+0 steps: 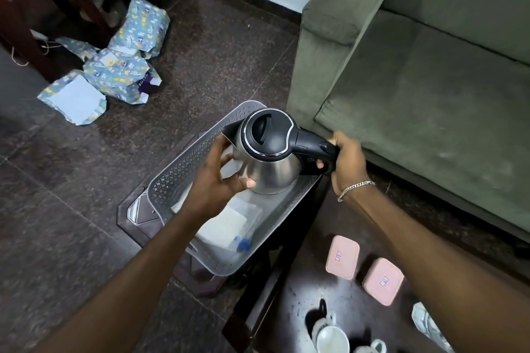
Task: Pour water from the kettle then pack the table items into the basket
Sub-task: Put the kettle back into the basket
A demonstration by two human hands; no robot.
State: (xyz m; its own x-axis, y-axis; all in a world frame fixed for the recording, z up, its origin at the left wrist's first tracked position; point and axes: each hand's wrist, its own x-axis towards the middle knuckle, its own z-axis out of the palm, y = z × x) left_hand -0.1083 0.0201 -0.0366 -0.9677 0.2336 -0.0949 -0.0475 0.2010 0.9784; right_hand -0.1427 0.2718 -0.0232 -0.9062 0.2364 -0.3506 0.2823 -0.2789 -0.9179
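Note:
A steel kettle [268, 156] with a black lid hangs upright over the far end of a clear perforated plastic basket [172, 175]. My right hand [345, 162] grips its black handle. My left hand [220, 175] cups the steel body below the spout. White packets [229, 223] and a small blue item [243, 244] lie inside the basket. On the dark table [304, 289] at the lower right stand two pink lidded boxes [342, 256], [383, 281] and two white cups [332, 339], [372, 348].
The basket rests on a low dark stool [137, 209] beside the table. A green sofa [415, 80] fills the right side. Torn patterned wrapping paper [120, 66] lies on the dark stone floor at the upper left, near wooden furniture legs [17, 26].

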